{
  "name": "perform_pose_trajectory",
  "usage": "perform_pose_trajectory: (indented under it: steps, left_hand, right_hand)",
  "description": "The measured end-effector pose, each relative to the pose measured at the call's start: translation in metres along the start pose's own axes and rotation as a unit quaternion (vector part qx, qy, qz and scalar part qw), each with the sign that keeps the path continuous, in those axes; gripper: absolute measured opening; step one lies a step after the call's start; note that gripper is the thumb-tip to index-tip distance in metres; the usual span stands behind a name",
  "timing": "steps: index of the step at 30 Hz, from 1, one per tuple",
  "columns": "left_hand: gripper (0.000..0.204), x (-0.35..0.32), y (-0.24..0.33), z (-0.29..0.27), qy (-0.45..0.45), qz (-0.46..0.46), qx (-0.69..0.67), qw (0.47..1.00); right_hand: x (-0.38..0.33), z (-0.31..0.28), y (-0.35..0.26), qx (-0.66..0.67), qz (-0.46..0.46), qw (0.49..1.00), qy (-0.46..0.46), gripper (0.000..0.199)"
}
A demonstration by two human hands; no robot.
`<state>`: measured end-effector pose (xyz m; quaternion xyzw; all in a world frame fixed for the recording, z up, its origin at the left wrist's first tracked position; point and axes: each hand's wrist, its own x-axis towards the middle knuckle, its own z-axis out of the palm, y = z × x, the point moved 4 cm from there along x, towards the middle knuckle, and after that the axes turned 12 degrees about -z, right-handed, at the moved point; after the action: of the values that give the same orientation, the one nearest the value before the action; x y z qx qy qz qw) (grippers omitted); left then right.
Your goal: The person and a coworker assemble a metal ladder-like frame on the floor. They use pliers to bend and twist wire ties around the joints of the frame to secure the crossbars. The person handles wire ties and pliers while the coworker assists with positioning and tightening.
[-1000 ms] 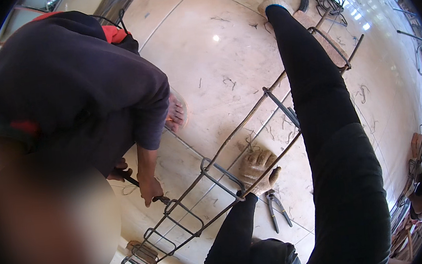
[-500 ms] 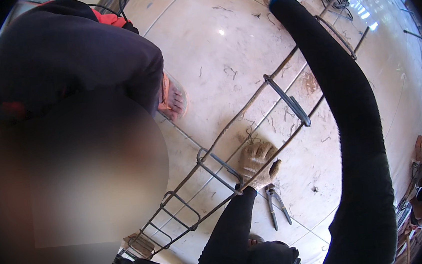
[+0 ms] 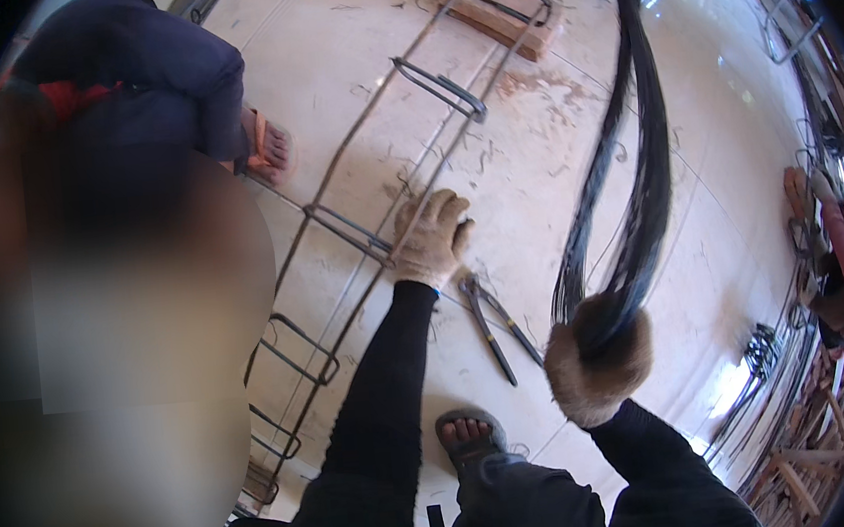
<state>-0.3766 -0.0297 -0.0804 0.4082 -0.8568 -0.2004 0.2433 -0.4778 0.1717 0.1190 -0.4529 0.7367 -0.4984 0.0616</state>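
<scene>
Fingers of our R hand curl round the dark wire bundle, held up R of the steel cage; those of our L hand are slightly bent at its R side, can't tell if gripping. Best we hold strands snug & lift over the pliers btwn our hands. Most room's over the tile floor to R; co-worker's foot limits us L of cage

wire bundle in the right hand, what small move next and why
Probably bring the dark wire bundle inward, toward the left hand, so that a strand could be drawn out there. The right hand grips the bundle to the right of the steel frame, while the left hand is at the frame with no strand visible in it.
</scene>
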Motion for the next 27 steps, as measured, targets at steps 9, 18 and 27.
perform_pose_trajectory:
  steps: [9, 18, 27]
  left_hand:
    - [0.014, -0.175, 0.034, -0.054, 0.025, -0.176, -0.123, 0.976]
    - [0.022, -0.304, -0.025, -0.113, 0.164, -0.409, -0.325, 0.837]
    - [0.034, -0.329, 0.015, -0.122, -0.06, -0.428, -0.417, 0.8]
  right_hand:
    - [-0.127, 0.033, 0.086, -0.253, 0.025, 0.929, -0.268, 0.053]
    - [-0.14, 0.037, 0.114, -0.365, -0.036, 0.87, -0.33, 0.04]
    - [-0.141, 0.074, 0.09, -0.231, -0.075, 0.877, -0.414, 0.031]
